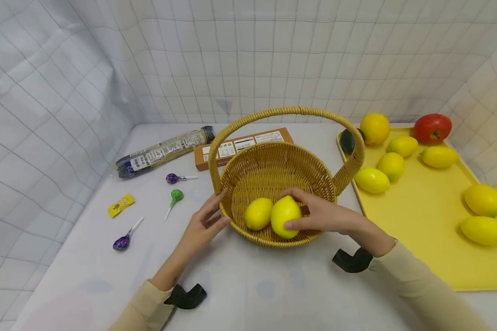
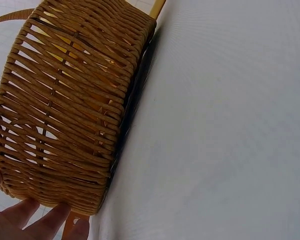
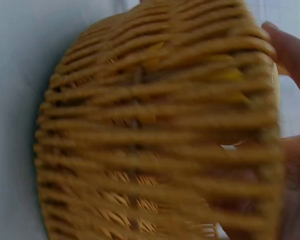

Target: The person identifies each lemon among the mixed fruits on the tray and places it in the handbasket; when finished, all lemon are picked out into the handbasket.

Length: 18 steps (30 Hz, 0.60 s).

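A wicker basket (image 1: 273, 156) with a hoop handle stands mid-table; its woven wall fills the left wrist view (image 2: 65, 110) and the right wrist view (image 3: 155, 140). Inside lie two lemons. My right hand (image 1: 314, 214) reaches over the near rim and grips the nearer lemon (image 1: 285, 214); the other lemon (image 1: 258, 213) lies just left of it. My left hand (image 1: 205, 220) rests with straight fingers against the basket's left outer wall, its fingertips (image 2: 35, 220) showing at the wall's base.
A yellow tray (image 1: 422, 216) at the right holds several lemons, an orange (image 1: 374, 128), a red tomato (image 1: 432, 128) and a dark fruit. Left of the basket lie three lollipops (image 1: 175, 198), a yellow sachet (image 1: 120, 205), a wrapped packet (image 1: 163, 151) and a brown box (image 1: 248, 142).
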Motion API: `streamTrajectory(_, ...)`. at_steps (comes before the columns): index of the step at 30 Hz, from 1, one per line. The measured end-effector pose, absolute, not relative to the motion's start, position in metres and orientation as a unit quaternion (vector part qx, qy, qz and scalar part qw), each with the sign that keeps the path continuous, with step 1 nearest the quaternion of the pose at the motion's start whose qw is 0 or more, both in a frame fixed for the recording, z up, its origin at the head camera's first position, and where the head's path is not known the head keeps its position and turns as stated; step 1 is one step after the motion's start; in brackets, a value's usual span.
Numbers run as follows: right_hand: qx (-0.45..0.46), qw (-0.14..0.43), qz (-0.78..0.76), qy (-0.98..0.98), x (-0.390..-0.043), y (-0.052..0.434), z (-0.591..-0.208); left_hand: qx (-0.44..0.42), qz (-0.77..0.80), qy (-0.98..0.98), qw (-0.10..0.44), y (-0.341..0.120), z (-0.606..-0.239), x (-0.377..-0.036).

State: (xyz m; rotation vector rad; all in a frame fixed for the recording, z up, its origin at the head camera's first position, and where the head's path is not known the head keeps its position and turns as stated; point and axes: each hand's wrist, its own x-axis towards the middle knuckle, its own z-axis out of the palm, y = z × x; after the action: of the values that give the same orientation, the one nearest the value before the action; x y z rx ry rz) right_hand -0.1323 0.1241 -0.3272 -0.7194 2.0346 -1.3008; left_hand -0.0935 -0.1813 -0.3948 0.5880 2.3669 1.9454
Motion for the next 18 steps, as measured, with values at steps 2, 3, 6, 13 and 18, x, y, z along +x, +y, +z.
streamTrajectory(2,-0.279,0.321,-0.478,0.769,-0.133,0.115,-0.331,0.193,0.623,0.758,0.009,-0.182,-0.396,-0.092)
streamTrajectory(3,-0.282,0.326,-0.473,0.769,-0.133,0.111,-0.333,0.195,0.622,0.758,0.008,-0.182,-0.397,-0.091)
streamTrajectory(6,-0.286,0.332,-0.462,0.771,-0.134,0.100,-0.338,0.198,0.624,0.756,0.005,-0.182,-0.397,-0.090)
streamTrajectory(13,-0.288,0.330,-0.476,0.763,-0.137,0.084,-0.344,0.195,0.621,0.760,0.001,-0.181,-0.395,-0.091)
streamTrajectory(18,-0.286,0.325,-0.480,0.764,-0.137,0.079,-0.344,0.190,0.617,0.763,0.004,-0.183,-0.394,-0.090)
